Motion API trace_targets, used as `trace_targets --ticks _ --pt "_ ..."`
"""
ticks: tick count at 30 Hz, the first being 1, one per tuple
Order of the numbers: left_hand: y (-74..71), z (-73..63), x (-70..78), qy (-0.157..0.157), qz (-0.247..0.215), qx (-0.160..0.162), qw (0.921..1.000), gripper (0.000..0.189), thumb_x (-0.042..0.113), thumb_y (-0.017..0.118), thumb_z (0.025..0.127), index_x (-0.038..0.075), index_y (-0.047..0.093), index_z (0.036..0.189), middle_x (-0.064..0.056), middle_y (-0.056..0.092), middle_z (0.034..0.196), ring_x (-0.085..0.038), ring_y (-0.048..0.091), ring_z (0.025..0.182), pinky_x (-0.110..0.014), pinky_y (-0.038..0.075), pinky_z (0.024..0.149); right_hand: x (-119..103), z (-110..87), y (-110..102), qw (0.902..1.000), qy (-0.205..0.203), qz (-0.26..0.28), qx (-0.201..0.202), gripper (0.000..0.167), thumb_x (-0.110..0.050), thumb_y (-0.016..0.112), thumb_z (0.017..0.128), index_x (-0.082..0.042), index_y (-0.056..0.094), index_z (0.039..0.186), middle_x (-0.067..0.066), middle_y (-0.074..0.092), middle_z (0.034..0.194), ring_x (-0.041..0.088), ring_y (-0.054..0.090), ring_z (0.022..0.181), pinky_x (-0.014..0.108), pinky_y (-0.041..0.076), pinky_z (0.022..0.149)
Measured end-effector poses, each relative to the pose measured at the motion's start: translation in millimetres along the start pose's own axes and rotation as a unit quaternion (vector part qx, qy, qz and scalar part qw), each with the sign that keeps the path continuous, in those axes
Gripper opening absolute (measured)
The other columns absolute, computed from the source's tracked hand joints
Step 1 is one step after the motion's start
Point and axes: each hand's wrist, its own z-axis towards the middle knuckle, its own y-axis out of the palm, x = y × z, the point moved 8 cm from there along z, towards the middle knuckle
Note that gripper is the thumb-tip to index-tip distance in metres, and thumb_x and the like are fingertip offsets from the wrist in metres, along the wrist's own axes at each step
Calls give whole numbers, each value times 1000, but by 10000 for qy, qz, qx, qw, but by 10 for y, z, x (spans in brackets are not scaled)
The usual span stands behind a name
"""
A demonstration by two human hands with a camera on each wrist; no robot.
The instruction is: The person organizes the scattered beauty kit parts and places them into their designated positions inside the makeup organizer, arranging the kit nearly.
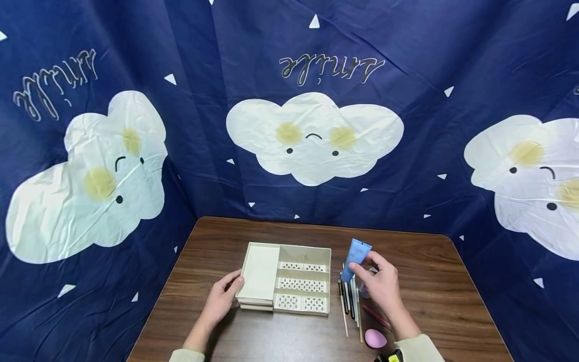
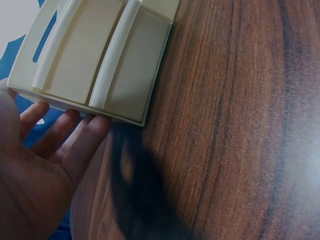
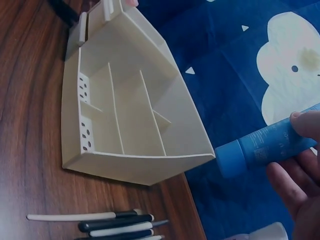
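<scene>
A pale blue squeeze tube [image 1: 355,259] is pinched between the thumb and fingers of my right hand [image 1: 382,281], its cap pointing down above the brushes. In the right wrist view the tube [image 3: 270,145] is off the table, its cap close to the organizer's corner in the picture. The cream desktop organizer [image 1: 260,271] has drawers on its left part and several open compartments on its right. Against its left side rest the fingers of my left hand [image 1: 219,296]. From the left wrist view, these fingers [image 2: 90,137] touch the side wall by the drawer fronts.
Several slim makeup brushes [image 1: 352,299] lie right of the organizer. Near them are a pink makeup sponge [image 1: 375,338], a dark red pencil-like stick [image 1: 376,318] and a small item partly hidden under my right hand. A blue curtain [image 1: 199,166] hangs behind the wooden table [image 1: 271,342].
</scene>
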Motion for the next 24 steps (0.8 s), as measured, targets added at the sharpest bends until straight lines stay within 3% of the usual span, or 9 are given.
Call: trace_targets --ticks 5,9,24 --pt "-12 3 -23 -1 -2 38 10000 39 25 65 102 7 65 137 -18 69 103 -16 68 78 -42 64 59 54 46 91 9998 -193 24 -36 23 -4 86 81 -4 74 101 15 75 94 4 68 81 16 58 65" --pt "-5 4 -40 -35 -40 28 10000 40 26 65 102 7 64 138 -17 69 101 -16 68 77 -45 64 60 74 67 167 9997 -190 128 -111 22 -2 86 80 -3 74 98 15 75 94 6 70 86 16 59 74" --pt "-13 10 -74 -37 3 80 10000 43 31 66 101 7 64 137 -15 69 96 -19 70 74 -42 64 57 114 144 418 9996 -8 134 -249 28 -2 87 80 -1 71 102 15 73 98 15 68 88 19 59 77"
